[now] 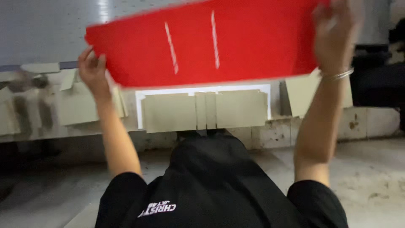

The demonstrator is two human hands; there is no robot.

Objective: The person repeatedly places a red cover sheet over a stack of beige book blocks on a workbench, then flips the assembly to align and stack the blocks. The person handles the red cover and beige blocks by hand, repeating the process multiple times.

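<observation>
I hold a large red sheet (219, 42) up in front of me with both hands. It is flat, slightly tilted, and has two thin white slits near its middle. My left hand (92, 71) grips its lower left corner. My right hand (335, 36), blurred and with a metal bangle on the wrist, grips its upper right edge. Just below the sheet lie flat beige card pieces (206, 110) on a white backing sheet (139, 110), partly hidden by the red sheet.
More beige card pieces (84, 107) lie to the left and another (301, 95) to the right on a worn work surface. A grey perforated panel (42, 29) is behind. Dark machinery (377, 80) stands at the right. Concrete floor (371, 177) shows beside my black shirt (211, 185).
</observation>
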